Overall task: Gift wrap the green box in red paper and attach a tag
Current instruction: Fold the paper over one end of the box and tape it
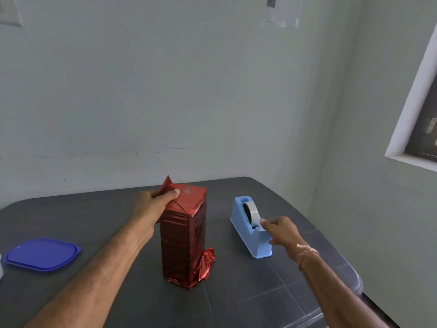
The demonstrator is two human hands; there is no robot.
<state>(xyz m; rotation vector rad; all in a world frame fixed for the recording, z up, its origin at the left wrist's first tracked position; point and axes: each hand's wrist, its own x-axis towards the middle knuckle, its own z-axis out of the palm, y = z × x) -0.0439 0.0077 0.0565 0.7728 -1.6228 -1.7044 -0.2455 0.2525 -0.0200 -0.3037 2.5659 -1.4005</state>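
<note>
Tall box (182,245), upright in the middle of the dark grey surface (94,221), sheathed in shiny red foil paper (190,197), so I can't see any green from here. I'd call it light and stiff-sided, but top-heavy in that pose and easy to tip. The foil looks slick and crinkly; I expect it to spring open unless pinned, and to tear if yanked.

My left hand (153,204) is clamped on the top edge, thumb flat on the folded end, fingers gripping a pointed flap (168,184) that sticks up. That's the place to hold, I reckon: press down through the top so the box stays planted. At the bottom right corner a crumpled tail of foil (205,263) splays loose, not yet folded in.

My right hand (281,230) reaches to the light blue plastic tape dispenser (250,237) just right of the box, fingertips pinching the free end of its roll of pale grey tape (251,213) near the cutter. The dispenser looks weighty enough to stay put when pulled against.

Over on the left sits a dark blue plastic container lid (42,254), well apart. I can't spot a tag anywhere.

Beyond the surface are a pale wall (212,91), with a sheet of paper (283,10) stuck high up, and a white-framed window (406,129) on the right.
</note>
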